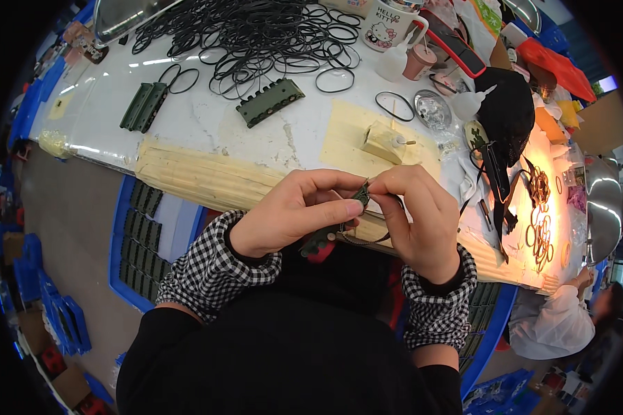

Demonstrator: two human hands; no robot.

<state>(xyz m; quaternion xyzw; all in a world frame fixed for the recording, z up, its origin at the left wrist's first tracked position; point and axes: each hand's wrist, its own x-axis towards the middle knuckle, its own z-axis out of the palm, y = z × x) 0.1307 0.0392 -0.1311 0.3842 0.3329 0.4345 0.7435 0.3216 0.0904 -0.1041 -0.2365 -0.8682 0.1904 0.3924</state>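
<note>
On your left, the blue plastic tray below the edge of the white surface bears rows of dark green ridged blocks. Above it, a green ridged block lies on the surface beside a thin black loop. Further right, a heap of thin black loops spreads near another green block.

Your left hand is closed on a small dark green piece, in front of you at the surface's near edge, with the thumb over its upper part. The piece looks light and stiff, probably moulded plastic, so a firm thumb-and-finger hold along its body should suit; its narrow upper end may be the weaker spot. A black cord-like strand hangs beside it and looks soft and springy, best taken close to the piece.

Your right hand has its thumb and forefinger pinched at the piece's upper end; you cannot tell from here whether they also grip the strand. Your two hands nearly meet there, so keep that pinch gentle, as smooth plastic could slip
</note>
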